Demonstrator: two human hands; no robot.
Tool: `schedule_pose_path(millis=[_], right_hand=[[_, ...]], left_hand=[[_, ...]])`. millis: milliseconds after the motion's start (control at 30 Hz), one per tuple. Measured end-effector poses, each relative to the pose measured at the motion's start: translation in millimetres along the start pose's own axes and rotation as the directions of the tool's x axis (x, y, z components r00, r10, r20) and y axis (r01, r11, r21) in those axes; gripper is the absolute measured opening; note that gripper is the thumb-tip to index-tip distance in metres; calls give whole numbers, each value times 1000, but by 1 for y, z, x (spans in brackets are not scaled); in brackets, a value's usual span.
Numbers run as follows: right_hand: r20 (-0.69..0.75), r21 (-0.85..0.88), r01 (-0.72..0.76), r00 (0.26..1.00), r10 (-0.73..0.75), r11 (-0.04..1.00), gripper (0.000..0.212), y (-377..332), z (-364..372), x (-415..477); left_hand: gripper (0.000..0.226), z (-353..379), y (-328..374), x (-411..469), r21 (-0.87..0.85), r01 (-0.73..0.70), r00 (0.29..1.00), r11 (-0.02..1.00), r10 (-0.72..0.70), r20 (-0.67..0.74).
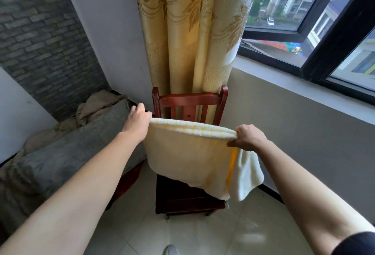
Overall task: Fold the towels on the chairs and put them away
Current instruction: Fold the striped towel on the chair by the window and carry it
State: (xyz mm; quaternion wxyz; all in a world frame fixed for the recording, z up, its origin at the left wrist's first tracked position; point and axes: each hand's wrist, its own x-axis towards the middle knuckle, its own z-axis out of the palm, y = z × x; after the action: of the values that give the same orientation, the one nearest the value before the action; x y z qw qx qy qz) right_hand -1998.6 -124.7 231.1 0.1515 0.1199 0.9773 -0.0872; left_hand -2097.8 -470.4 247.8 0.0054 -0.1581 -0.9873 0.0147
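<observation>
A pale yellow towel (188, 153) with a darker yellow stripe hangs doubled over in the air above a dark red wooden chair (190, 100). My left hand (138, 120) grips the towel's top left corner. My right hand (247, 138) pinches the top right corner, thumb underneath. The towel's lower edge droops over the chair's seat (182, 197), and a loose flap hangs below my right hand.
A yellow patterned curtain (188, 31) hangs right behind the chair. A bed with grey and beige bedding (60, 153) stands to the left, close to the chair. A window (316, 21) and its sill run along the right wall. Pale tiled floor (203, 234) lies in front.
</observation>
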Motion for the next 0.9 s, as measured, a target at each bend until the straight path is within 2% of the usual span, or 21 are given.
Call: schedule_pose_path(millis=[67,133,200,267,367,400,500,533,567,667,767,833,900], right_hand=[[-21,-17,3,1000,-4,1000,47,-5,5,-1],[-40,9,64,997,-63,998,47,-16,9,-4],[-91,20,161,983,-158,987,43,-31,11,-5],[-176,-24,247,953,-248,969,38,-49,10,-4],[-248,-36,304,920,-303,952,35,-67,10,-1],[-254,-31,305,919,-302,952,37,-70,9,0],[-275,3,333,907,-320,943,39,-72,11,0],[-295,11,359,893,-340,933,38,-72,11,-1],[-314,14,385,878,-362,923,37,-72,11,-1],[-293,-8,417,868,-401,909,45,-69,9,-2],[-143,-23,265,953,-265,964,50,-48,12,0],[-61,-39,130,989,-132,991,41,-29,19,1],[-39,-28,37,999,-38,999,26,-15,26,3]], left_hand=[[21,1,0,1,56,22,1000,998,-23,9],[23,4,4,0,41,-30,999,999,30,20],[26,5,15,0,-162,-74,994,984,87,73],[30,1,29,-1,-407,-43,972,913,133,196],[23,-5,53,0,-520,-41,933,853,220,286],[30,-6,57,0,-521,-38,922,852,232,311],[84,-4,64,3,-520,-104,881,848,322,348],[88,-3,67,4,-511,-149,870,847,358,340],[78,-1,70,5,-512,-172,863,841,380,334],[21,5,76,9,-507,-153,899,848,332,284],[7,0,70,12,-439,-179,957,881,259,129],[6,-6,61,17,-364,-236,963,901,268,39],[8,-9,50,22,-314,-254,965,915,259,-24]])
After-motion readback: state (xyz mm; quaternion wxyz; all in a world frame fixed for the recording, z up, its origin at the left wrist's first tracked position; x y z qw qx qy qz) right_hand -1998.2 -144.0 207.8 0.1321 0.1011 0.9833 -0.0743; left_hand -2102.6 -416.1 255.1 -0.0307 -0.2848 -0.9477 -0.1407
